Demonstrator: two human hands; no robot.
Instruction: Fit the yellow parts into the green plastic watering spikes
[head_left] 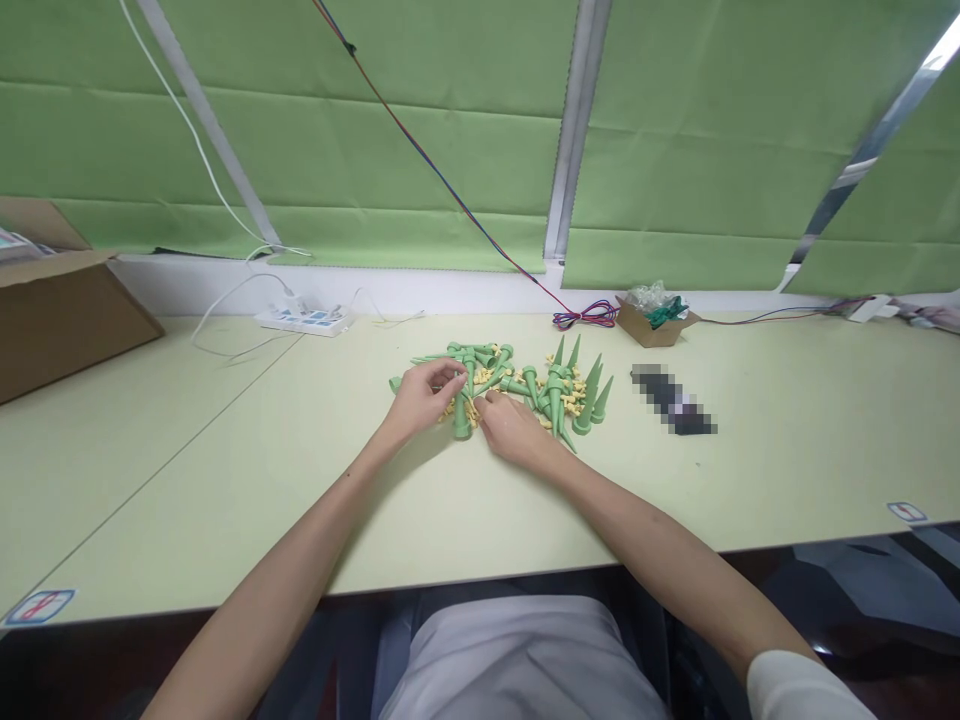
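Note:
Green cone-shaped spikes (pixel 589 400) and small yellow pieces (pixel 574 402) lie in a pile at the middle of the pale table. My left hand (pixel 426 393) is at the pile's left side, its fingers curled round a green spike (pixel 462 415) that points up and down in the view. Just right of it, my right hand (pixel 508 425) is closed low at the pile's front, beside the yellow pieces; what its fingertips hold is too small to name. Several spikes at the right of the pile stand upright.
A small cardboard box (pixel 646 328) with plastic and green material sits behind the pile at right, near coiled wires (pixel 586 315). A dark blurred object (pixel 673 400) lies right. A power strip (pixel 304 318) and a large carton (pixel 67 320) are at left.

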